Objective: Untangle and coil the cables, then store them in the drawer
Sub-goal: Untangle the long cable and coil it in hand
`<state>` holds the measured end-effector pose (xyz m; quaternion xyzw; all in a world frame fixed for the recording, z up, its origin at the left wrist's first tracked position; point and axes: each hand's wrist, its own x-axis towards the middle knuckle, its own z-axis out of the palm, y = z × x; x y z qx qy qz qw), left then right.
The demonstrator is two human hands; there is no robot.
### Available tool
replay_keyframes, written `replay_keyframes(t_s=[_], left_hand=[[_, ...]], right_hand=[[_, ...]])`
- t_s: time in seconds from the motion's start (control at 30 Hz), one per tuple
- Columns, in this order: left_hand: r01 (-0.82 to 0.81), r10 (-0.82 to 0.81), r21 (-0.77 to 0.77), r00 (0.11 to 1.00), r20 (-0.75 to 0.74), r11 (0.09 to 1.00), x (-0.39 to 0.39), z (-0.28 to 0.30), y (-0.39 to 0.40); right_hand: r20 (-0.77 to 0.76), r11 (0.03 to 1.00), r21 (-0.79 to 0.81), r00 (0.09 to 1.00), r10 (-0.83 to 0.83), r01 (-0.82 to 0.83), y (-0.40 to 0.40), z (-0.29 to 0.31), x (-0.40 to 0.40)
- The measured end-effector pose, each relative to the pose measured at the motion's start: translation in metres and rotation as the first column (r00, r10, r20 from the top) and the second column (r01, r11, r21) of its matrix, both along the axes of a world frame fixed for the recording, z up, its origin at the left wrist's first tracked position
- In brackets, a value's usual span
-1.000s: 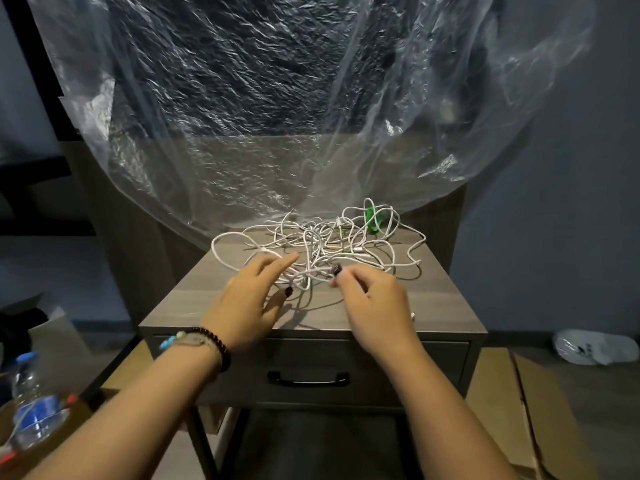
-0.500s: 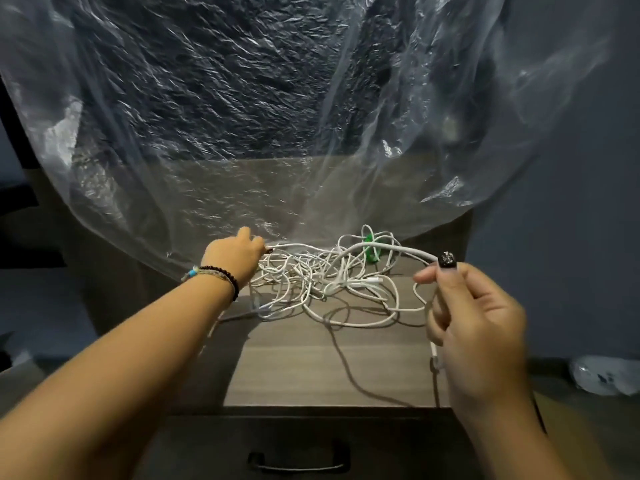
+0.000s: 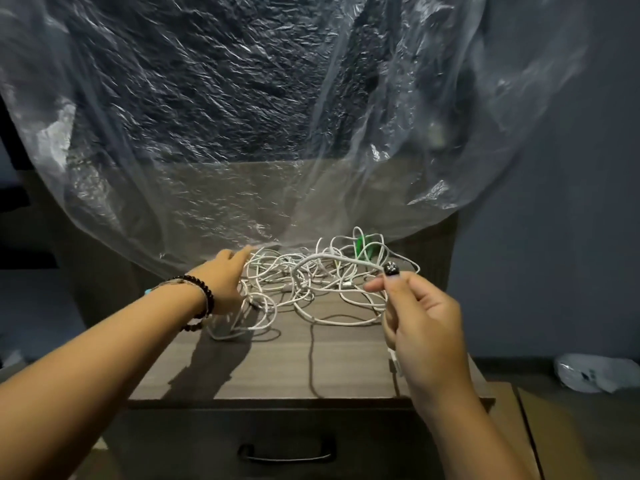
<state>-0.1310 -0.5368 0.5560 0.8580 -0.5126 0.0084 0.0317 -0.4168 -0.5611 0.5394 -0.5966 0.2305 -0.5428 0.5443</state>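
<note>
A tangle of white cables [image 3: 311,282] lies on the wooden nightstand top [image 3: 277,365], with a green piece [image 3: 363,245] at its far side. My right hand [image 3: 422,327] pinches one white cable lifted out of the pile; the strand arches from the heap to my fingertips and its end hangs below my palm. My left hand [image 3: 225,278], with bead bracelets at the wrist, reaches onto the left side of the tangle with fingers stretched forward on the cables. The drawer [image 3: 287,445] under the top is closed, its black handle [image 3: 285,453] facing me.
A large clear plastic sheet [image 3: 242,133] hangs behind and over the back of the nightstand, its hem touching the cables. A crumpled plastic bag [image 3: 595,372] lies on the floor at right. Cardboard [image 3: 519,431] lies beside the nightstand.
Both hands were at the front of the tangle. My right hand has pulled one cable up and to the right; my left hand moved to the pile's left side and now stretches its fingers onto it.
</note>
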Motion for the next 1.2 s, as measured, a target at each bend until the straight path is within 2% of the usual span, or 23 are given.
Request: replay_keyframes(t_s=[0.07,0.13,0.2,0.3,0.4,0.5,0.63,0.73,0.8,0.87,0.93,1.03,1.13,1.2], left_hand=[[-0.016,0.016,0.004,0.999,0.041,1.000,-0.020,0.004,0.025],[0.005,-0.002,-0.072,0.999,0.041,0.997,-0.039,0.001,0.048],[0.076,-0.079,-0.228,0.997,-0.008,0.971,-0.060,-0.009,0.070],[0.102,-0.206,-0.491,0.965,-0.163,0.865,-0.093,-0.033,0.097],[-0.006,-0.358,-0.666,0.840,-0.408,0.746,-0.130,-0.060,0.119],[-0.031,-0.494,-0.717,0.704,-0.510,0.697,-0.166,-0.073,0.132],[-0.072,-0.649,-0.777,0.505,-0.569,0.625,-0.201,-0.077,0.143],[-0.052,-0.636,-0.721,0.431,-0.640,0.691,-0.210,-0.089,0.150],[-0.022,-0.608,-0.690,0.453,-0.652,0.723,-0.209,-0.096,0.153],[0.020,-0.606,-0.710,0.540,-0.585,0.704,-0.204,-0.097,0.156],[0.005,-0.620,-0.741,0.550,-0.560,0.672,-0.200,-0.091,0.159],[-0.149,-0.667,-0.776,0.427,-0.610,0.613,-0.191,-0.076,0.168],[-0.393,-0.700,-0.712,0.203,-0.685,0.582,-0.180,-0.070,0.178],[-0.548,-0.695,-0.603,0.054,-0.717,0.580,-0.173,-0.071,0.184]], right_hand=[[-0.013,1.000,-0.017,1.000,0.008,-0.009,0.005,0.003,0.000],[-0.015,1.000,-0.025,1.000,0.018,-0.018,0.011,0.007,-0.002],[0.006,0.999,-0.004,0.999,0.043,-0.043,0.016,0.011,-0.006],[0.108,0.983,0.069,0.981,0.162,-0.170,0.025,0.016,-0.012],[0.211,0.926,0.085,0.915,0.344,-0.368,0.039,0.020,-0.019],[0.204,0.872,0.026,0.857,0.473,-0.488,0.053,0.016,-0.028],[0.065,0.902,-0.065,0.900,0.431,-0.427,0.075,0.007,-0.036],[0.012,0.939,-0.082,0.941,0.337,-0.335,0.085,0.000,-0.037],[0.022,0.963,-0.044,0.964,0.266,-0.265,0.087,-0.005,-0.035],[0.055,0.979,0.018,0.978,0.200,-0.202,0.085,-0.010,-0.033],[0.096,0.985,0.097,0.986,0.133,-0.142,0.082,-0.016,-0.031],[0.130,0.961,0.263,0.990,0.049,-0.082,0.078,-0.024,-0.034],[0.101,0.917,0.393,0.995,0.025,-0.063,0.078,-0.030,-0.042],[0.009,0.904,0.427,1.000,-0.024,0.017,0.075,-0.033,-0.049]])
